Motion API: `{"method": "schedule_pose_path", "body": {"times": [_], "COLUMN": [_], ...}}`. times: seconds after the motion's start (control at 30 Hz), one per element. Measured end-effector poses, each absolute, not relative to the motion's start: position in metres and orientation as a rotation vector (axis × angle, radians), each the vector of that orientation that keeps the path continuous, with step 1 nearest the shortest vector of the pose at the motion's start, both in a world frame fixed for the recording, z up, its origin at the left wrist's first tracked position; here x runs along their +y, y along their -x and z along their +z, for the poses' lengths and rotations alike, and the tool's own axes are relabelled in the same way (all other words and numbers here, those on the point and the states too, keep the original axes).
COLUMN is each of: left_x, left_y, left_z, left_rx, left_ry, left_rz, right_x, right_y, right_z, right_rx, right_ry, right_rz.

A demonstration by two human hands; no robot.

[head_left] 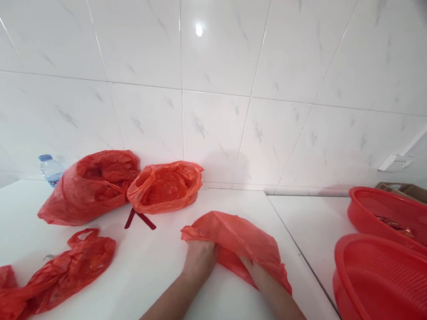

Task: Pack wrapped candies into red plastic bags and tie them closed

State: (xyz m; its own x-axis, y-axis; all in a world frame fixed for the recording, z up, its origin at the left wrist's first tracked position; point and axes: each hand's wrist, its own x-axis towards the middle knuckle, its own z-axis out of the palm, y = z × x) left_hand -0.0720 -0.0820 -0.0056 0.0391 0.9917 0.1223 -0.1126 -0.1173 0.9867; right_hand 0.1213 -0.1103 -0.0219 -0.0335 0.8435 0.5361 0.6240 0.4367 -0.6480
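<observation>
Both my hands reach into the mouth of a thin red plastic bag point(236, 231) over the white table. My left hand point(201, 256) is at the bag's left side, its knuckles bent and its fingers covered by the film. On the right, my right hand point(252, 269) goes in under the bag's upper layer, and its fingers are hidden too. The bag puffs up over both hands; what it contains, if anything, does not show. Behind it stands another red plastic bag point(169, 185) with its mouth spread, beside a bulging larger red bag point(80, 193).
Crumpled red bags point(68, 272) lie at the left. Two dark red strips point(144, 221) lie before the standing bag. A water bottle point(51, 169) stands by the wall. Two red plastic baskets point(343, 263) are at the right, near a cardboard box point(416, 192).
</observation>
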Motion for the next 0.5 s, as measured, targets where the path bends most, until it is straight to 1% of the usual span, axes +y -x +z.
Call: {"method": "schedule_pose_path", "body": {"times": [0.1, 0.17, 0.23, 0.4, 0.43, 0.5], "left_x": [-0.077, -0.078, -0.08, -0.084, -0.085, -0.087], "left_y": [0.086, 0.089, 0.088, 0.082, 0.081, 0.079], "left_z": [-0.004, -0.005, -0.007, -0.01, -0.01, -0.011], "left_rx": [1.327, 1.415, 1.418, 1.288, 1.225, 1.129], "left_ry": [-1.66, -1.781, -1.772, -1.692, -1.717, -1.789], "left_rz": [1.307, 1.265, 1.243, 1.203, 1.178, 1.13], "right_x": [-0.117, -0.117, -0.112, -0.1, -0.1, -0.104], "right_y": [-0.129, -0.129, -0.132, -0.16, -0.167, -0.181], "right_z": [-0.036, -0.043, -0.043, -0.016, -0.01, -0.001], "right_rx": [-1.724, -1.657, -1.595, -1.489, -1.487, -1.47], "right_ry": [1.133, 1.045, 1.065, 1.415, 1.437, 1.402], "right_rz": [0.429, 0.513, 0.58, 0.739, 0.831, 1.132]}}
